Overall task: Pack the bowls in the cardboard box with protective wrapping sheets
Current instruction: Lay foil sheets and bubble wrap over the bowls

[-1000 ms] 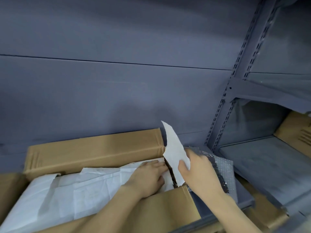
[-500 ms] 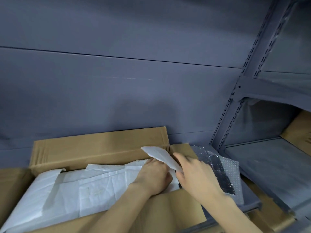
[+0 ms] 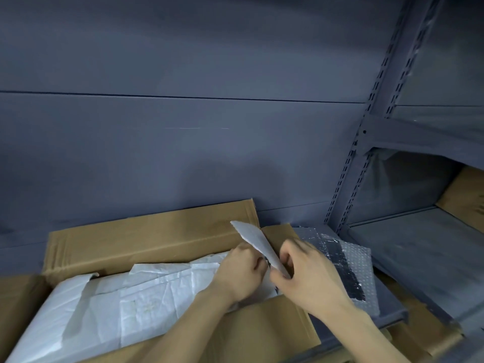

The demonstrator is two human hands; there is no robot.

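The cardboard box [image 3: 146, 239] is sitting open in the lower left of the frame, white wrapping sheets [image 3: 125, 302] covering its contents; no bowl is showing. At its right end, the right hand [image 3: 311, 281] is pinching a loose sheet corner [image 3: 258, 244], which is standing upright. The left hand [image 3: 242, 271] is pressing into the paper, fingers curled; whether they are clamping anything I cannot tell. Bubble wrap [image 3: 353, 263] is lying at lower right. Pulling hard could tear the thin paper, leaving that end unprotected. Compared with half a second ago, the corner is raised again.
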